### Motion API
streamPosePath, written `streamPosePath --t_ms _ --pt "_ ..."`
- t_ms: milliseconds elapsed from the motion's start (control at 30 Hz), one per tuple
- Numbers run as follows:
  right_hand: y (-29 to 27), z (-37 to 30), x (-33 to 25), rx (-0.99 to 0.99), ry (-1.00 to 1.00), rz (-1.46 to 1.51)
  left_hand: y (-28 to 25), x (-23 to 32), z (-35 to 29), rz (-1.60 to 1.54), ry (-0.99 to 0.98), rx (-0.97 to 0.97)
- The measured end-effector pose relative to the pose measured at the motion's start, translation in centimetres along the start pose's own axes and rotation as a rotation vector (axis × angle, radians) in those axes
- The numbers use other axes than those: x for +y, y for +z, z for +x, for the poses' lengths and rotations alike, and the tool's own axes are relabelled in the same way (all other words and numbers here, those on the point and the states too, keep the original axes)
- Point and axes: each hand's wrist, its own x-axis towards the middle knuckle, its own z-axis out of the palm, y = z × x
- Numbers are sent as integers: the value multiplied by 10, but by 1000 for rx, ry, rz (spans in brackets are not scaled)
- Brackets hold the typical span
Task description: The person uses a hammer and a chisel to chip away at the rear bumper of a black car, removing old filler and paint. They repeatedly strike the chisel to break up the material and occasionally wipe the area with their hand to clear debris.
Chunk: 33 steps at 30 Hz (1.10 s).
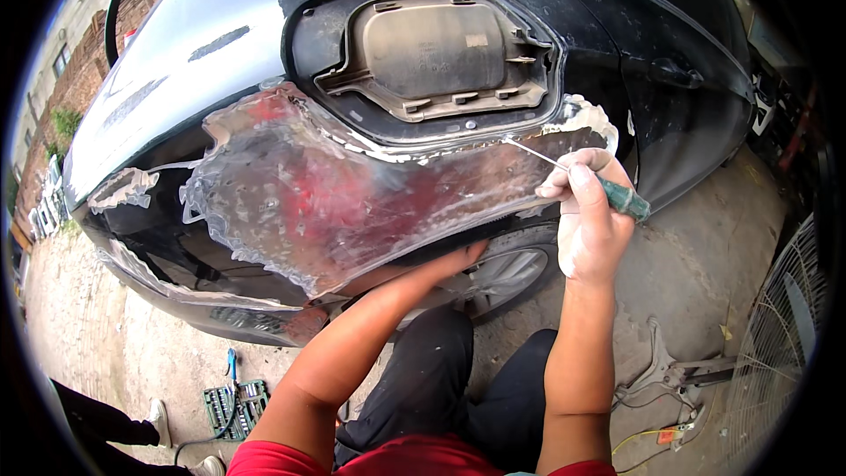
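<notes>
My right hand (592, 211) is closed round a screwdriver (627, 200) with a green handle. Its thin shaft points up and left, and the tip meets the seam below the opening in the car's side. Pale dust coats the fingers. Below, my left hand (473, 254) reaches in under the lower edge of the car's fender (352, 203), by the wheel (507, 278); its fingers are hidden. The fender is sanded to bare grey and red patches, with ragged pale film or peeled paint along its border. Inside the opening sits a dusty moulded plastic panel (432, 48).
A green tool tray (236, 410) with a blue-handled tool and hose lies on the concrete at lower left. Another person's shoe (159, 423) stands beside it. At right are a wire fan guard (780, 335), a metal stand (661, 361) and cables on the ground.
</notes>
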Motion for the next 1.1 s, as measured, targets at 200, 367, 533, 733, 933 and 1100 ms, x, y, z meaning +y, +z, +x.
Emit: streamPosePath --t_ms 200,367,533,733,933,1100 --pt "-3 13 -4 -62 113 -29 18 -40 2 2017 697 261" --pt "6 14 -6 -87 52 -124 14 -34 3 2033 785 340" --pt "17 14 -17 -130 -21 -286 12 -38 1 2077 805 341" --pt "30 14 -33 -267 -77 -590 15 -34 -2 2167 667 322" --pt "34 17 -43 -406 -372 -889 16 -23 -3 2608 616 174" --pt "37 20 -48 -441 -453 -900 33 -50 -11 2169 460 338"
